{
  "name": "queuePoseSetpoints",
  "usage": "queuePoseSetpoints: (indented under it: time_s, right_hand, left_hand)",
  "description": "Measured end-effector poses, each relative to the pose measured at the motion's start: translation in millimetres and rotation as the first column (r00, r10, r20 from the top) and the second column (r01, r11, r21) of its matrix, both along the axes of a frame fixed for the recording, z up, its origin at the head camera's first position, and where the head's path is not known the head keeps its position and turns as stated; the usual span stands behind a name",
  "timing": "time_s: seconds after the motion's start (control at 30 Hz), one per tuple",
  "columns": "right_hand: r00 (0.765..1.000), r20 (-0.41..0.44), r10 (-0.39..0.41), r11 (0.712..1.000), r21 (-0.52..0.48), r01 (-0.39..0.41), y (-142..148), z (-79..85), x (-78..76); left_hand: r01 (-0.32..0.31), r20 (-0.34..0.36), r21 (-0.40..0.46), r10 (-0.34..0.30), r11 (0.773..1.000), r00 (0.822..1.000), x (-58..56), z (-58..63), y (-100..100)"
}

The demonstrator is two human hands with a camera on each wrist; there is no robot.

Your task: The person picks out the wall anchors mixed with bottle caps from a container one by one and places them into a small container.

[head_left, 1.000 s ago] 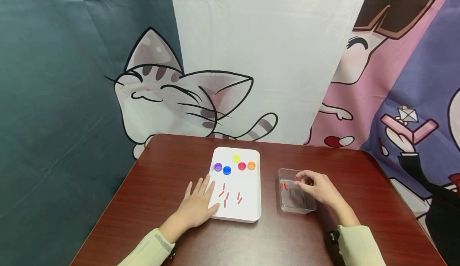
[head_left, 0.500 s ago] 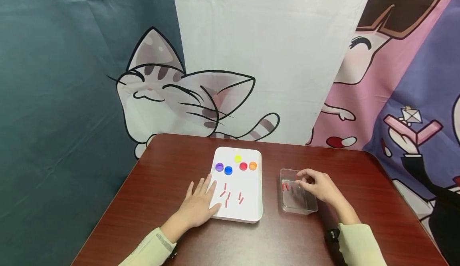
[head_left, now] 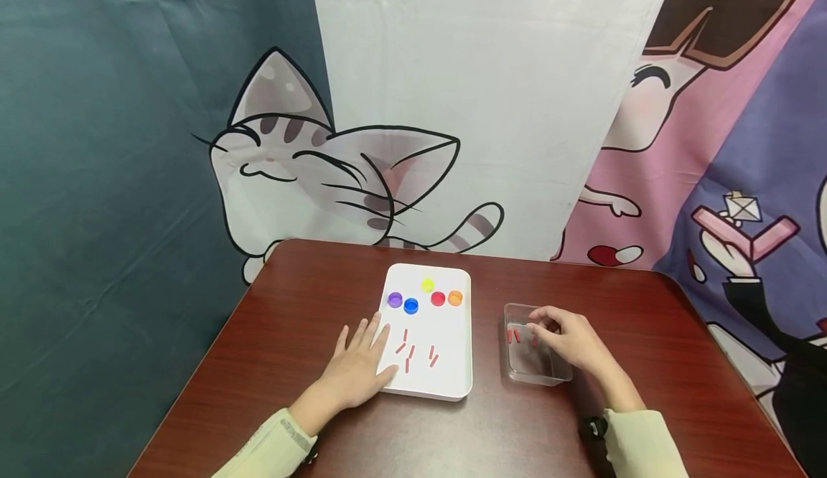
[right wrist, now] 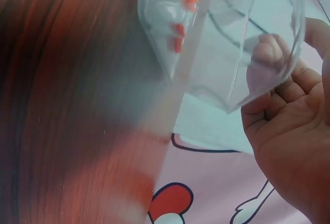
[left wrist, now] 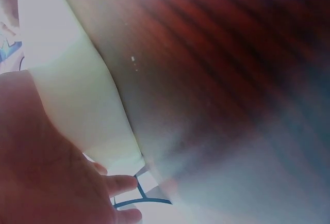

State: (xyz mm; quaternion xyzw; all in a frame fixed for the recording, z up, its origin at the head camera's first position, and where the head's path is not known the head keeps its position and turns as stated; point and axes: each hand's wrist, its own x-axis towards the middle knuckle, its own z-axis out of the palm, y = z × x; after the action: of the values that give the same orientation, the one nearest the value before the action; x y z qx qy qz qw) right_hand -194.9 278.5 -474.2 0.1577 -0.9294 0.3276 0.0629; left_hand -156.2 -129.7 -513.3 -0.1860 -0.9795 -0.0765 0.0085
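Note:
My left hand lies with spread, straight fingers over the left edge of a white tray. On the tray's near half are several small thin red sticks. My right hand hovers over the right side of a clear plastic box, fingers loosely bent and thumb apart from them, holding nothing. A red stick shows inside the box just below those fingertips, and two more red sticks lie at its left. In the right wrist view, the fingers show through the clear wall.
Toward the tray's far end sit small round cups: purple, blue, yellow, red and orange. A brown wooden table carries everything. Behind it hangs a cartoon-printed cloth.
My right hand has let go of a red stick, which now shows lower inside the clear box. Its fingers have parted slightly. The left hand has stayed on the tray.

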Motion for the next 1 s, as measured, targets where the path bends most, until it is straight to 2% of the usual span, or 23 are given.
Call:
queuePoseSetpoints:
  time_s: [0.2, 0.63, 1.0]
  right_hand:
    - [0.999, -0.037, 0.016, 1.0, -0.015, -0.017, -11, -0.9, 5.0]
    - [0.997, -0.061, 0.05, 0.998, -0.036, -0.053, -35, -1.9, 14.9]
    - [0.996, -0.087, 0.025, 1.0, -0.012, -0.026, -50, -2.2, 22.8]
  left_hand:
    - [-0.002, -0.001, -0.001, 0.002, 1.0, 1.0, -0.1, 0.1, 0]
    - [0.008, -0.011, 0.018, -0.008, 1.0, 1.0, 0.9, 0.6, 0]
    - [0.003, 0.003, -0.002, -0.003, 1.0, 1.0, 1.1, 2.4, 1]
